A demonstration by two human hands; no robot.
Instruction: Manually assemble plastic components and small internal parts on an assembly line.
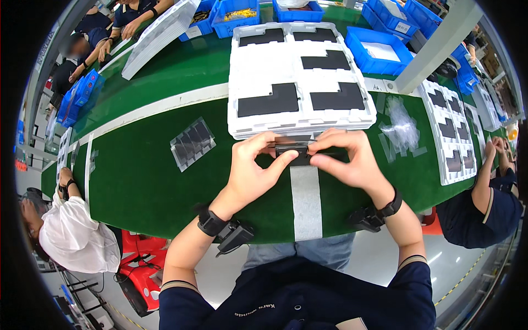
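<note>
Held up in front of the white foam tray (265, 69) is a small black flat part (292, 148), its outline partly covered by fingers. My left hand (250, 165) pinches its left side, thumb across the front. At the right side, the thumb and fingertips of my right hand (352, 159) close on the same part. Several black L-shaped flat pieces (268, 100) lie in the tray's recesses, and one recess on the left has no piece in it. Beneath my hands, a pale strip (306, 203) runs down the green mat (247, 220).
Dark strips on clear film (192, 144) lie left of my hands. Clear plastic strips (400, 129) are heaped to the right, beside another tray (448, 132). Blue bins (379, 52) line the back, near a grey post (440, 47). Co-workers sit at both sides (77, 236).
</note>
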